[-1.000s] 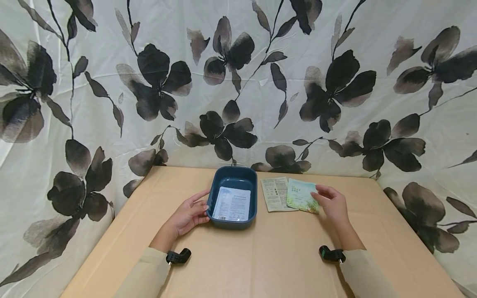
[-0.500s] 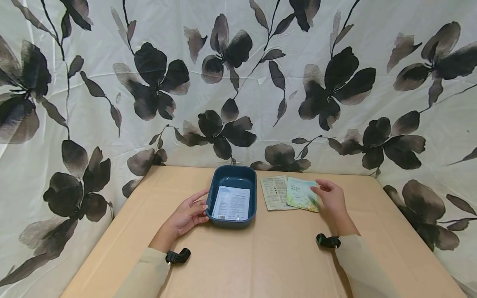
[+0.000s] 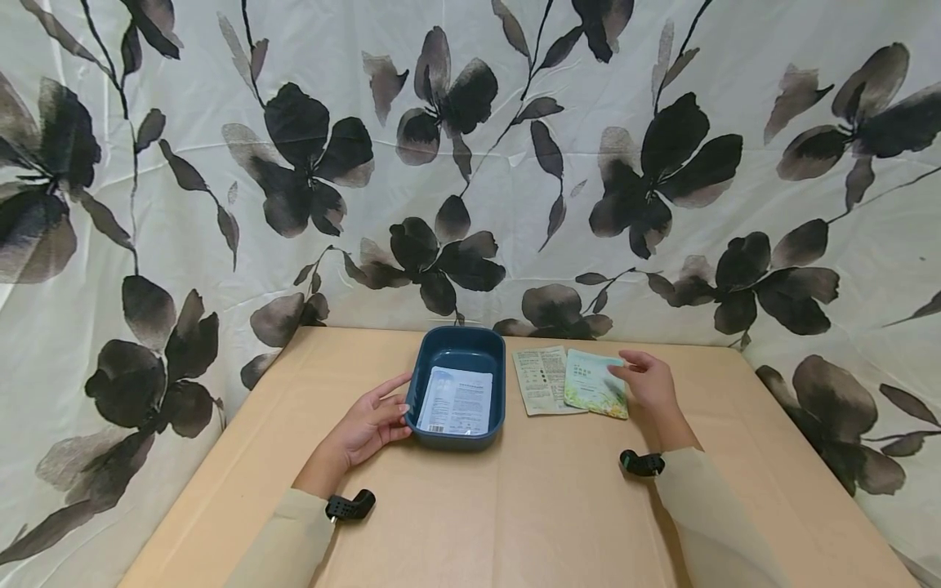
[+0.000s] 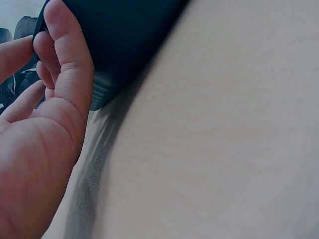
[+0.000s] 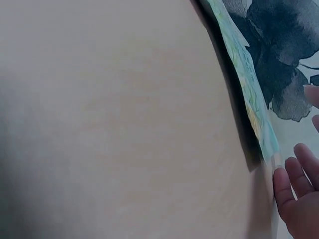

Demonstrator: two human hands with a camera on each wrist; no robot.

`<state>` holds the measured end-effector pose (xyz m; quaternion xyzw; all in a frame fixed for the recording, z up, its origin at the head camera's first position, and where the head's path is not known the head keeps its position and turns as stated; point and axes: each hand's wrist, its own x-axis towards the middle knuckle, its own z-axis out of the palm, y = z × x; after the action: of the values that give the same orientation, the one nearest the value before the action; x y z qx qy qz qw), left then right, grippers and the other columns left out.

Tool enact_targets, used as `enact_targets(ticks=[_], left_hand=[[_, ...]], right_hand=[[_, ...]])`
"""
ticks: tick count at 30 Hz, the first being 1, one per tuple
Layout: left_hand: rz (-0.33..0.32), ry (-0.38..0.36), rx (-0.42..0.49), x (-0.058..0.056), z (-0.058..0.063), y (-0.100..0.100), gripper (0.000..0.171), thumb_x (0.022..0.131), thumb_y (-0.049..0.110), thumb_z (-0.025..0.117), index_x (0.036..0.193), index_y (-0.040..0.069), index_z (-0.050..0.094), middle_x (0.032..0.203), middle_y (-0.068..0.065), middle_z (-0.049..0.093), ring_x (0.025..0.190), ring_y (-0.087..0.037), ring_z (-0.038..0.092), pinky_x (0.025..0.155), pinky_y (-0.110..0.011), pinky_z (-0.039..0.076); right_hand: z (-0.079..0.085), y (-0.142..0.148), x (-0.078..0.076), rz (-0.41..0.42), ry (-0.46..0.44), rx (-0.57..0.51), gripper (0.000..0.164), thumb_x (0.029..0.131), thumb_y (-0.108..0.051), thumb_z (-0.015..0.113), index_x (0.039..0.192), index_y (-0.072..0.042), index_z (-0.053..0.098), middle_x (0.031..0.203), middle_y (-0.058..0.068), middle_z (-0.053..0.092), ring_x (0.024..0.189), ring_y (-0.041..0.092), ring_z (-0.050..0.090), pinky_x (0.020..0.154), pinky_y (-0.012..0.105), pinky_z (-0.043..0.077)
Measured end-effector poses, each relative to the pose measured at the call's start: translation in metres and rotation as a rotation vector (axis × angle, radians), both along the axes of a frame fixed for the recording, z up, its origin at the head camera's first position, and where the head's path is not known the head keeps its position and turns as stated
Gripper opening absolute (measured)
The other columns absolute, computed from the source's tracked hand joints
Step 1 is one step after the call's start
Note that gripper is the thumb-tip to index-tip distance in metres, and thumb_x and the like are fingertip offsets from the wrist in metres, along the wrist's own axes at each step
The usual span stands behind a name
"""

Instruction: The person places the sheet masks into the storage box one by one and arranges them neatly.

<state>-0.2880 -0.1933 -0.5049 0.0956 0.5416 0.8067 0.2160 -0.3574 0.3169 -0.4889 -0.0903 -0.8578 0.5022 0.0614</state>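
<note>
A dark blue plastic tub [image 3: 458, 443] stands on the table, with a white printed packet [image 3: 454, 400] lying flat inside it. My left hand [image 3: 375, 429] pinches the tub's left rim. In the left wrist view the thumb [image 4: 64, 30] lies against the tub's edge. To the tub's right, a pale green flat sachet [image 3: 594, 384] overlaps a text-covered sachet [image 3: 542, 382]. My right hand [image 3: 648, 388] is at the green sachet's right edge, its fingers relaxed. In the right wrist view the fingertips [image 5: 281, 181] are close to the sachet's end; whether they touch it I cannot tell.
The tan table [image 3: 500, 514] stretches toward me, its far edge meeting a flower-printed cloth backdrop [image 3: 456, 188]. A black wrist camera [image 3: 350, 505] sits on the left wrist and another black camera [image 3: 642, 463] on the right.
My right hand and forearm have shifted slightly left and forward along the green sachet's edge. The left hand, the tub and the sachets stay as they were.
</note>
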Motion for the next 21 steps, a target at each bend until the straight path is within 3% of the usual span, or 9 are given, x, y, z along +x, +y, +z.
enact_targets(ticks=[12, 21], left_hand=[[0.018, -0.009, -0.003, 0.000, -0.001, 0.000, 0.070, 0.104, 0.001, 0.053, 0.164, 0.018, 0.022, 0.117, -0.006, 0.061, 0.084, -0.013, 0.065, 0.079, -0.030, 0.062], [0.009, 0.003, 0.004, -0.002, -0.004, 0.000, 0.070, 0.104, 0.001, 0.053, 0.164, 0.016, 0.020, 0.116, -0.007, 0.061, 0.085, -0.013, 0.065, 0.080, -0.030, 0.062]], right_hand=[[-0.011, 0.003, -0.012, 0.009, -0.067, -0.031, 0.062, 0.095, -0.024, 0.074, 0.148, -0.003, 0.052, 0.154, 0.023, 0.046, 0.139, 0.038, 0.042, 0.114, 0.052, 0.040], [-0.016, 0.009, -0.024, -0.001, -0.075, 0.020, 0.062, 0.092, -0.022, 0.077, 0.146, -0.003, 0.054, 0.145, 0.023, 0.050, 0.128, 0.037, 0.047, 0.097, 0.042, 0.047]])
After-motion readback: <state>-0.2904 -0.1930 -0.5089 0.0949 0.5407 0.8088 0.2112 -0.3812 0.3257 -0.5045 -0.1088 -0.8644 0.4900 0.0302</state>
